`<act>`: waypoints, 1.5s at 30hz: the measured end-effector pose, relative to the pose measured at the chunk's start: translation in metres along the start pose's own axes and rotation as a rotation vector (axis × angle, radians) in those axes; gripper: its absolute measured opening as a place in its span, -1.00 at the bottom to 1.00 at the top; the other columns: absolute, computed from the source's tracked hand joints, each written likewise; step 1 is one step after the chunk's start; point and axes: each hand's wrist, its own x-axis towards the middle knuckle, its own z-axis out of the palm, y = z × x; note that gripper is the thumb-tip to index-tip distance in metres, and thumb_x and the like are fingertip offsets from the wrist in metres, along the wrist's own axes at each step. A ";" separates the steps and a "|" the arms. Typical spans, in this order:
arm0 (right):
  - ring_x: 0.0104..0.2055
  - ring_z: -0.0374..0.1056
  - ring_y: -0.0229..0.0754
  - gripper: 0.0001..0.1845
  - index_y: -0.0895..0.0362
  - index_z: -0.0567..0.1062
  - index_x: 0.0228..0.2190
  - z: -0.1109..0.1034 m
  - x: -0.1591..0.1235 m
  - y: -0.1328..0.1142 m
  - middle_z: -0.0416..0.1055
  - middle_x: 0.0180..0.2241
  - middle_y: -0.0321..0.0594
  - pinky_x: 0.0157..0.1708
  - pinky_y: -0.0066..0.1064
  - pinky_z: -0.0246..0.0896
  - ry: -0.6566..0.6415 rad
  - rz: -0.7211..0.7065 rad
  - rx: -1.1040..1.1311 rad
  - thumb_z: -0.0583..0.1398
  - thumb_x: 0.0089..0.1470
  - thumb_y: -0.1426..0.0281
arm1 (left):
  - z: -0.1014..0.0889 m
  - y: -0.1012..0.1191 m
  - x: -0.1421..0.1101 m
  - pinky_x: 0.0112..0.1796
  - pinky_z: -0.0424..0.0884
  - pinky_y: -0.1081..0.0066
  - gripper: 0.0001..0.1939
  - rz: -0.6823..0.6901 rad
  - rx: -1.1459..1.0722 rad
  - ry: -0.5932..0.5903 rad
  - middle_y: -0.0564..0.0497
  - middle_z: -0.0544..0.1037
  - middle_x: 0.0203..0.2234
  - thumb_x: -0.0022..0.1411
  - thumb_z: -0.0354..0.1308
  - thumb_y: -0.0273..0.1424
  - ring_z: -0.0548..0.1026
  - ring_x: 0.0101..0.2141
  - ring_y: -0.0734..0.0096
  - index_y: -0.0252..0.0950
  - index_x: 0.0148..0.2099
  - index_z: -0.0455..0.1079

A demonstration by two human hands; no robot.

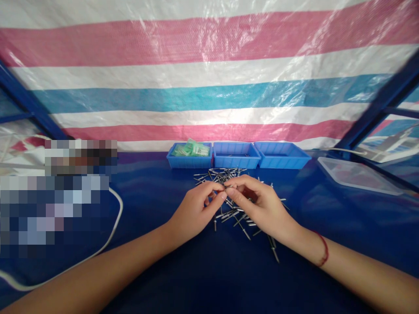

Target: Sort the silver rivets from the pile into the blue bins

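Observation:
My left hand [198,208] and my right hand [262,205] meet at their fingertips above a loose pile of blind rivets [240,218] on the blue table. Thumb and forefinger of each hand are pinched together. A bit of shiny metal shows between the fingertips; it looks like a blind rivet, mostly hidden by the fingers. The rivets below are silvery, thin and pointed, and lie in all directions. Part of the pile is covered by my right hand.
Behind the pile stand three blue bins in a row: a left bin [190,162] with green-tinted plastic bags [193,148], a middle bin [236,162] with a few small pieces, and a right bin [284,163]. A clear plastic lid [356,176] lies right. A white cable [119,209] curves left.

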 end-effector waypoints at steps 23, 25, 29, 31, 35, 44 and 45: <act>-0.52 0.18 -0.35 -0.91 0.14 0.38 -0.42 -0.006 0.007 -0.001 0.29 -0.49 -0.30 -0.54 -0.48 0.13 -0.090 -0.227 -0.242 0.09 0.12 0.44 | -0.001 0.001 -0.001 -0.37 0.34 0.48 -0.94 0.046 0.007 0.122 0.07 0.49 -0.41 0.22 0.06 -0.42 0.44 -0.44 0.51 -0.28 -0.28 0.34; -0.50 0.21 -0.33 -0.89 0.14 0.37 -0.44 -0.009 0.008 -0.001 0.31 -0.48 -0.28 -0.52 -0.47 0.14 -0.115 -0.269 -0.279 0.08 0.12 0.45 | 0.000 0.000 -0.002 -0.37 0.35 0.47 -0.92 0.036 0.000 0.107 0.05 0.49 -0.37 0.22 0.04 -0.41 0.44 -0.44 0.51 -0.27 -0.23 0.32; -0.47 0.23 -0.29 -0.87 0.14 0.37 -0.45 -0.024 0.022 -0.001 0.34 -0.47 -0.25 -0.45 -0.42 0.14 0.032 -0.323 -0.538 0.06 0.09 0.45 | 0.002 0.000 -0.002 -0.41 0.35 0.49 -0.83 0.014 -0.049 0.083 0.03 0.47 -0.31 0.22 0.03 -0.43 0.44 -0.45 0.53 -0.26 -0.11 0.26; -0.48 0.23 -0.27 -0.87 0.15 0.38 -0.47 -0.035 0.035 -0.001 0.35 -0.47 -0.22 -0.45 -0.38 0.10 0.122 -0.288 -0.740 0.06 0.06 0.44 | 0.003 -0.001 -0.002 -0.41 0.35 0.49 -0.80 0.017 -0.045 0.068 0.04 0.47 -0.32 0.21 0.03 -0.44 0.44 -0.45 0.53 -0.25 -0.09 0.25; -0.53 0.21 -0.24 -0.82 0.16 0.41 -0.50 -0.047 0.067 0.003 0.38 -0.48 -0.16 -0.54 -0.37 -0.06 0.135 -0.182 -1.046 0.05 0.03 0.39 | 0.002 -0.002 -0.003 -0.40 0.35 0.48 -0.84 0.059 0.010 0.029 0.05 0.49 -0.34 0.22 0.01 -0.46 0.45 -0.43 0.50 -0.24 -0.13 0.30; -0.48 0.31 -0.14 -0.71 0.24 0.47 -0.40 -0.033 0.107 0.021 0.45 -0.39 0.05 -0.59 -0.36 -0.21 0.040 -0.082 -1.326 0.00 0.10 0.37 | -0.002 -0.004 -0.001 -0.35 0.34 0.46 -0.85 0.131 0.114 -0.047 0.04 0.50 -0.36 0.22 -0.01 -0.51 0.43 -0.42 0.50 -0.27 -0.20 0.35; -0.49 0.31 -0.14 -0.71 0.24 0.47 -0.40 -0.032 0.105 0.021 0.46 -0.39 0.05 -0.59 -0.36 -0.21 0.028 -0.081 -1.327 0.00 0.11 0.37 | -0.002 -0.006 -0.001 -0.35 0.34 0.46 -0.85 0.127 0.121 -0.046 0.04 0.50 -0.36 0.22 -0.01 -0.50 0.43 -0.42 0.49 -0.27 -0.19 0.36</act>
